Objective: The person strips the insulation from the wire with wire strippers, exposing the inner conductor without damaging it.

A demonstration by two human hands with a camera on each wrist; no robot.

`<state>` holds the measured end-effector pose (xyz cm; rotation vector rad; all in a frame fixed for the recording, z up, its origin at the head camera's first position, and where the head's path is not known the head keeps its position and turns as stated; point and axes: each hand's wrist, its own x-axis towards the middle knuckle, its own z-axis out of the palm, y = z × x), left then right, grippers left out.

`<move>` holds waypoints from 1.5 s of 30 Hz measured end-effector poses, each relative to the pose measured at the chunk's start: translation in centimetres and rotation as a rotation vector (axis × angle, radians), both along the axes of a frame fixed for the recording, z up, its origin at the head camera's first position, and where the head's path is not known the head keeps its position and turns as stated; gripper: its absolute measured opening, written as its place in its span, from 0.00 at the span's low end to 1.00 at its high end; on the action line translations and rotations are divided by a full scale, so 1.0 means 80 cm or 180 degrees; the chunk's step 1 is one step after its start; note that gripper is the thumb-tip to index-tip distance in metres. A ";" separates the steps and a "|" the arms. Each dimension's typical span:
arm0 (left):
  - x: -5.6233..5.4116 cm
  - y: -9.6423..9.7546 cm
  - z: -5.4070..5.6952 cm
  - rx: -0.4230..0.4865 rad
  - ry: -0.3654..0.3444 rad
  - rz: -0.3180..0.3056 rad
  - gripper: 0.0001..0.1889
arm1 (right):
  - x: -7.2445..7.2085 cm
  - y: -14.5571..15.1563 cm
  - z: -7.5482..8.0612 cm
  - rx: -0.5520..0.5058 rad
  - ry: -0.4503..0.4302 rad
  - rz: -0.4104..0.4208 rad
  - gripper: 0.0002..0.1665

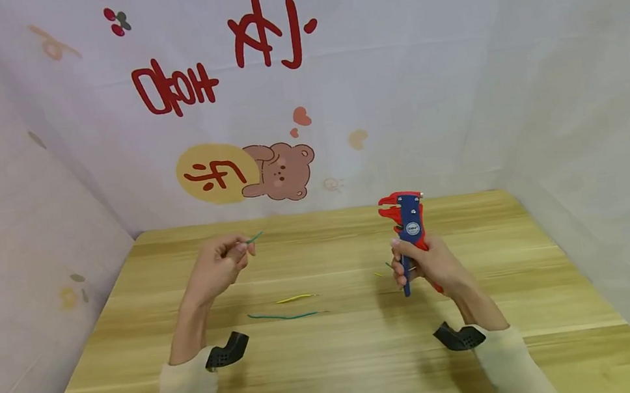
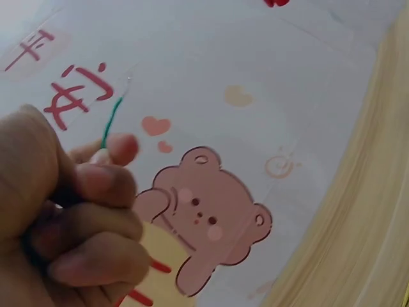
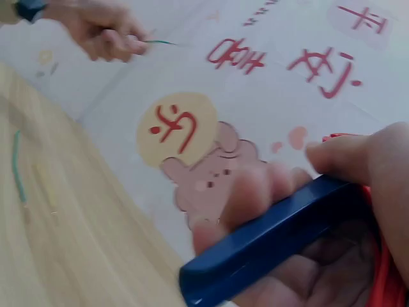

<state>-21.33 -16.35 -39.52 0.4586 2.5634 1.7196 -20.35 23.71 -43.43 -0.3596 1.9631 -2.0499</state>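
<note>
My left hand (image 1: 215,271) pinches a short green wire (image 1: 256,236) between thumb and fingers, above the left half of the table. In the left wrist view, the free end of this wire (image 2: 112,121) points up and shows a thin bare tip. On the right, my right hand (image 1: 440,265) grips a red and blue wire stripper (image 1: 410,216) by its handles, its notched head upright and facing left. Fingers wrap the blue handle (image 3: 262,240) in the right wrist view. The stripper's jaws hold no wire.
A yellow wire (image 1: 295,298) and a longer green wire (image 1: 282,316) lie on the wooden table (image 1: 337,377) between the hands, bare strands at their right ends. Small yellow (image 1: 379,274) and green bits show beside the right hand. A printed cloth (image 1: 394,69) hangs behind.
</note>
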 end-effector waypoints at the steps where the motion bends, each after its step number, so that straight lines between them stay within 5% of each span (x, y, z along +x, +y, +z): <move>1: -0.001 0.003 0.000 0.0011 -0.0022 -0.0083 0.14 | 0.000 0.002 0.001 0.0122 -0.0013 0.0053 0.23; 5: -0.006 0.012 -0.005 0.0013 -0.0105 -0.0428 0.15 | -0.002 -0.009 0.000 0.0334 -0.0016 0.0277 0.25; 9: -0.009 0.014 -0.014 0.0049 -0.0218 -0.0550 0.14 | -0.002 -0.011 -0.001 0.0331 -0.0035 0.0355 0.25; 31: -0.022 0.022 -0.040 -0.0350 -0.0175 -0.0325 0.08 | -0.008 0.010 -0.003 0.0396 -0.0150 0.0001 0.28; 45: -0.023 0.031 -0.072 -0.0535 -0.0300 -0.0358 0.07 | -0.002 0.033 -0.021 0.0891 -0.0250 -0.0221 0.30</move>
